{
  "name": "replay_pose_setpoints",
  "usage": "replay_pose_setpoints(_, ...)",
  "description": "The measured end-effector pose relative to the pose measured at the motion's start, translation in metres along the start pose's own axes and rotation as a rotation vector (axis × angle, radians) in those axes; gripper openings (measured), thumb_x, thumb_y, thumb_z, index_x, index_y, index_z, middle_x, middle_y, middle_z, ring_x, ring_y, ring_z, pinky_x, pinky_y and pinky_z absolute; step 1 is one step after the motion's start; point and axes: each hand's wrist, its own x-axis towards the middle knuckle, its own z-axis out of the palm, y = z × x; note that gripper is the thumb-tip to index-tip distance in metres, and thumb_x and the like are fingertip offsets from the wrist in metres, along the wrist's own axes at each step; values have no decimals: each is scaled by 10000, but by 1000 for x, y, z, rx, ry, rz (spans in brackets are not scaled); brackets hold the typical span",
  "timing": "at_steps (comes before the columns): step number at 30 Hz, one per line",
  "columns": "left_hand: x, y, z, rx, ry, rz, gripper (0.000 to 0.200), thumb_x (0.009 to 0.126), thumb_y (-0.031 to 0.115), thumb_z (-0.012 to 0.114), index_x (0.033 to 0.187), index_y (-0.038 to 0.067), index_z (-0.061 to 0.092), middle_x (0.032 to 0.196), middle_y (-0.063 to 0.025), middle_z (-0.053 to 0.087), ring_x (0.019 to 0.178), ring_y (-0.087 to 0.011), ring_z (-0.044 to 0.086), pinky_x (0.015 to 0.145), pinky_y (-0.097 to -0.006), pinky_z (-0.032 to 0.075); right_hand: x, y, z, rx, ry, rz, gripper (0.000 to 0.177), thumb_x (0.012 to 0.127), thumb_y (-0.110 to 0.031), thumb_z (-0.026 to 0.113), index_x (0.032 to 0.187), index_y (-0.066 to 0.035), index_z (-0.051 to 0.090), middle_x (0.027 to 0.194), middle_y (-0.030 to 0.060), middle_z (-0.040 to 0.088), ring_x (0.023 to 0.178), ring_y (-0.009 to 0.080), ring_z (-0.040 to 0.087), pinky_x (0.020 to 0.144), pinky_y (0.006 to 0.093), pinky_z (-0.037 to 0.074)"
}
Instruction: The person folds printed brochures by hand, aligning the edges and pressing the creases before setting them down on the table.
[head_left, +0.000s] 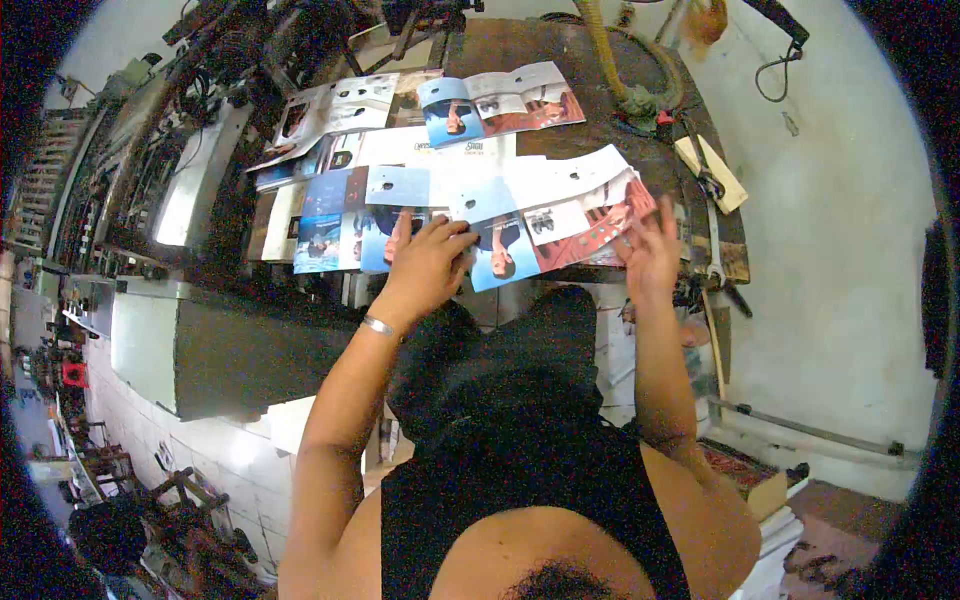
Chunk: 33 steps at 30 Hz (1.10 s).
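A printed folding leaflet (560, 224) with blue, white and red panels lies at the front of the wooden table, its upper flap partly raised. My left hand (430, 262) rests at its left end, fingers apart and lying over the printed paper. At the right end, my right hand (654, 250) touches or nearly touches the leaflet's edge with its fingers stretched out. Under and beside my left hand is another blue printed sheet (328, 215). Farther back, a similar folded leaflet (500, 105) lies on top of other printed sheets (350, 100).
An adjustable wrench (708, 185) and a spanner (715, 250) lie along the table's right side. Behind them stands a curved yellowish hose or rope (600, 50). Dark machinery (190, 130) crowds the left, with a grey metal cabinet (240, 350) below.
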Motion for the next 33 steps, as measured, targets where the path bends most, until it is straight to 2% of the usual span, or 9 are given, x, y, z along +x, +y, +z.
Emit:
replay_pose_setpoints(2, 4, -2, 4, 56, 49, 10, 381, 926, 222, 724, 1303, 169, 723, 1408, -60, 667, 1405, -340, 534, 1207, -742, 223, 0, 0, 2, 71, -63, 88, 612, 1031, -174, 588, 1604, -124, 380, 1519, 148, 554, 1279, 310, 649, 965, 493, 628)
replay_pose_setpoints(5, 11, -7, 10, 94, 55, -58, 429, 911, 226, 735, 1339, 200, 705, 1476, -68, 623, 1446, -364, 494, 1208, -763, 209, 2, 7, -5, -39, -61, 211, 636, 1031, -219, 661, 1606, -131, 404, 1541, 158, 534, 1346, 334, 616, 925, 500, 640)
replay_pose_setpoints(15, 9, -7, 14, 117, 54, -77, 418, 957, 279, 712, 1374, 256, 685, 1521, -59, 596, 1496, -408, 437, 1185, -831, 105, -17, 17, 35, -250, -114, 72, 733, 977, 26, 632, 1610, -108, 287, 1453, 144, 564, 1227, 283, 670, 851, 432, 691)
replay_pose_setpoints(18, 12, -8, 15, 186, -61, -102, 530, 955, 390, 721, 1454, 245, 617, 1575, -68, 548, 1556, -415, 348, 1202, -811, 8, -17, 19, 37, -240, -104, 43, 729, 956, 56, 618, 1593, -101, 301, 1434, 131, 566, 1197, 264, 674, 844, 431, 692)
replay_pose_setpoints(22, 9, 24, 3, 45, 165, -54, 681, 847, 489, 811, 1409, 154, 624, 1544, -99, 551, 1545, -409, 356, 1216, -789, 46, -21, 1, 59, -197, -118, -5, 711, 949, 68, 612, 1575, -106, 324, 1430, 124, 567, 1189, 252, 669, 842, 432, 692)
replay_pose_setpoints(25, 13, 45, -1, -108, 207, 25, 664, 813, 472, 846, 1376, 191, 632, 1481, -81, 595, 1532, -376, 392, 1252, -743, 45, -23, -7, 67, -138, -147, -38, 691, 953, 67, 608, 1565, -110, 341, 1422, 122, 572, 1191, 249, 667, 839, 436, 693)
replay_pose_setpoints(26, 15, 48, 7, -118, 300, 44, 570, 797, 350, 866, 1306, 207, 653, 1361, -48, 658, 1443, -317, 514, 1277, -693, 97, -22, -11, 70, -121, -161, -49, 683, 954, 67, 607, 1561, -111, 348, 1420, 121, 574, 1191, 248, 667, 838, 438, 694)
replay_pose_setpoints(30, 19, 49, 14, -100, 463, 175, 376, 804, 117, 785, 1156, 241, 738, 1055, 55, 720, 1173, -182, 670, 1259, -583, 295, -23, -28, 81, -84, -208, -66, 865, 906, 21, 699, 1636, -143, 267, 1539, 187, 491, 1269, 332, 630, 885, 478, 676)
replay_pose_setpoints(33, 21, 56, 6, -91, 541, 238, 374, 793, 113, 783, 1140, 249, 757, 1051, 52, 715, 1136, -174, 674, 1243, -557, 337, -29, -36, 91, -103, -323, -158, 990, 877, -14, 749, 1686, -139, 192, 1565, 199, 469, 1332, 341, 588, 1018, 486, 604)
